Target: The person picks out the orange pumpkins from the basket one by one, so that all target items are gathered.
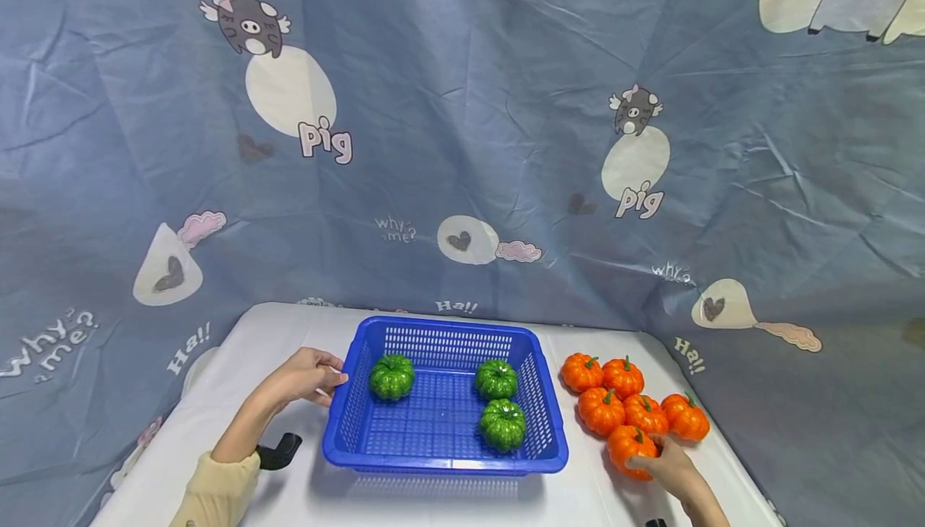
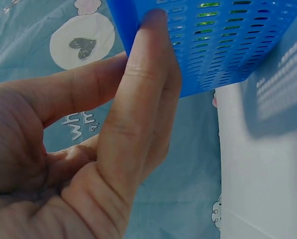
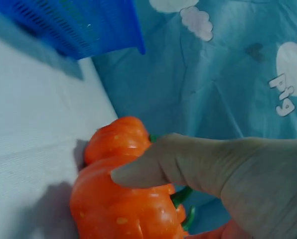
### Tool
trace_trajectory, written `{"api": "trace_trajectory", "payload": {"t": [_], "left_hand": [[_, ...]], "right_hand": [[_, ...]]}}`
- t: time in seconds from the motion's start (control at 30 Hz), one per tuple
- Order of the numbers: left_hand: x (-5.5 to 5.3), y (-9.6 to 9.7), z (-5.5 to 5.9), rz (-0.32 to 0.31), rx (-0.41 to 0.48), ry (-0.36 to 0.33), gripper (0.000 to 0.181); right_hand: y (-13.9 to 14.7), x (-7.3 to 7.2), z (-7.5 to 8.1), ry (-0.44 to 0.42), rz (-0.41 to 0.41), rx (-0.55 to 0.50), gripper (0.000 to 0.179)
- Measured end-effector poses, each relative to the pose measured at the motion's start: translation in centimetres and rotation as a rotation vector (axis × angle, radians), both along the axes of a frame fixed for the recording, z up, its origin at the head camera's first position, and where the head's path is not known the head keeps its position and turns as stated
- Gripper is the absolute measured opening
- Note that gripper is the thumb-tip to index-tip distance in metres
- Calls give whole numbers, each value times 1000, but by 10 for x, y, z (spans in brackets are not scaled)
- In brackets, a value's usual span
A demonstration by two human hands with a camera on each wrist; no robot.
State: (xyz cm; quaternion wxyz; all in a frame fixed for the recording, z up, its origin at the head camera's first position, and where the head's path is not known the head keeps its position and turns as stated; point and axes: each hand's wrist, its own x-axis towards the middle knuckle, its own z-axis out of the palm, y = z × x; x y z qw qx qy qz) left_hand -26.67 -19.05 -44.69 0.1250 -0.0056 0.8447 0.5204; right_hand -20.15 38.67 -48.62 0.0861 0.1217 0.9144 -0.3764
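Observation:
A blue plastic basket (image 1: 448,463) stands mid-table with three green pumpkins inside, one at the left (image 1: 393,377), two at the right (image 1: 503,425). My left hand (image 1: 307,378) pinches its left rim between thumb and fingers; the left wrist view shows the fingers against the slotted wall (image 2: 213,45). On the right, my right hand (image 1: 675,467) grips the nearest orange pumpkin (image 1: 627,451), with the thumb across its side in the right wrist view (image 3: 123,199). The fingers behind that pumpkin are mostly hidden.
Several more orange pumpkins (image 1: 601,410) cluster right of the basket, just beyond the right hand. White cloth covers the table (image 1: 578,503). A blue patterned curtain (image 1: 462,149) hangs behind and along the sides. Black wrist devices (image 1: 280,451) sit by the hands.

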Motion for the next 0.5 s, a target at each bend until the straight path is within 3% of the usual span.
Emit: {"api": "trace_trajectory", "payload": {"t": [0.23,0.5], "left_hand": [[0,1,0,-2,2,-2,41],[1,1,0,-9,-11,9,42]], "right_hand": [[3,-6,-12,25,-19,0,79],[1,-4,-10,2,-24,14,92]]}}
